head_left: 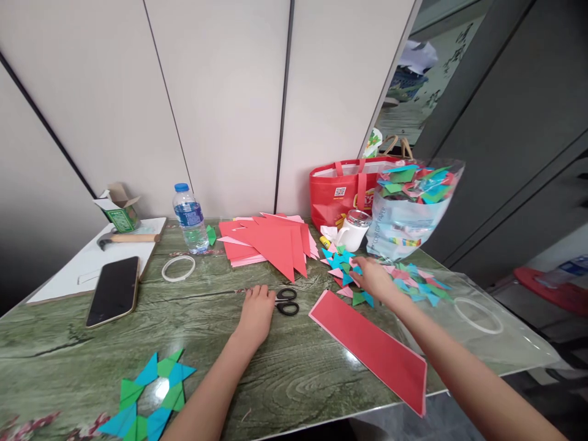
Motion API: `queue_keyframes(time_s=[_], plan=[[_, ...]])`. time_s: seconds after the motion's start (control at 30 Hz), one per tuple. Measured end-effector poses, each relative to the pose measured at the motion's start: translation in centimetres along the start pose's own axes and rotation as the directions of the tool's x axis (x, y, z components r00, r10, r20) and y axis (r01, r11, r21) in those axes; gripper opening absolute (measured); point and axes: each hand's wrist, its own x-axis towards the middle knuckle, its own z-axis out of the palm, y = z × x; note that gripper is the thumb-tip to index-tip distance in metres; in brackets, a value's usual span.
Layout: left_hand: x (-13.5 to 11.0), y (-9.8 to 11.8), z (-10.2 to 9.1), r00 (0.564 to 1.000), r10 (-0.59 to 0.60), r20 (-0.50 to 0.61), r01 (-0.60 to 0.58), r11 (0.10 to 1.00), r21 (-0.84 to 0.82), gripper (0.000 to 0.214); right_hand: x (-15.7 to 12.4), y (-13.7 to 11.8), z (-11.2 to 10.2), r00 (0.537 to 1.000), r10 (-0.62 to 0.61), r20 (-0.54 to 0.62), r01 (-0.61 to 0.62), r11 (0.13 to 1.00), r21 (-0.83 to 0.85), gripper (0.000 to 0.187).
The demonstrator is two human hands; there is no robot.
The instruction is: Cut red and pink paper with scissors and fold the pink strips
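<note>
My left hand (256, 311) rests on the green marble-patterned table (82, 361), fingers curled loosely, right beside black-handled scissors (286, 301). My right hand (373, 278) reaches into a scatter of small folded paper pieces (416, 285) in blue, green and pink, its fingers closing on one or two of them. A long red paper strip (372, 349) lies between my arms. A blue and green paper star ring (149, 392) sits at the near left.
A stack of red and pink paper triangles (271, 242), a water bottle (190, 218), a phone (113, 290), a hammer (126, 239) on a white board, tape rings (178, 267), a clear bag of folded pieces (411, 208), a white cup (353, 231) and a red bag (342, 190) stand around.
</note>
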Motion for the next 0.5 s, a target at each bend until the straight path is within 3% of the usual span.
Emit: queue_keyframes(time_s=[0.07, 0.13, 0.27, 0.5], plan=[[0.0, 0.1, 0.0, 1.000, 0.002, -0.002, -0.002, 1.000, -0.004, 0.030, 2.3, 0.7, 0.8, 0.991, 0.133, -0.012, -0.132, 0.988, 0.079, 0.045], [0.0, 0.1, 0.0, 1.000, 0.000, -0.002, 0.000, 1.000, -0.003, 0.030, 4.1, 1.4, 1.6, 0.986, 0.168, 0.022, -0.169, 0.978, 0.121, 0.053], [-0.1, -0.1, -0.1, 0.999, -0.038, -0.007, 0.039, 0.999, 0.028, 0.029, 5.9, 2.5, 2.6, 0.985, 0.148, 0.088, -0.164, 0.963, 0.212, 0.062], [0.0, -0.3, 0.1, 0.997, -0.075, -0.021, 0.076, 0.996, 0.053, 0.028, 6.6, 2.5, 3.4, 0.992, 0.096, 0.086, -0.118, 0.942, 0.313, 0.052]])
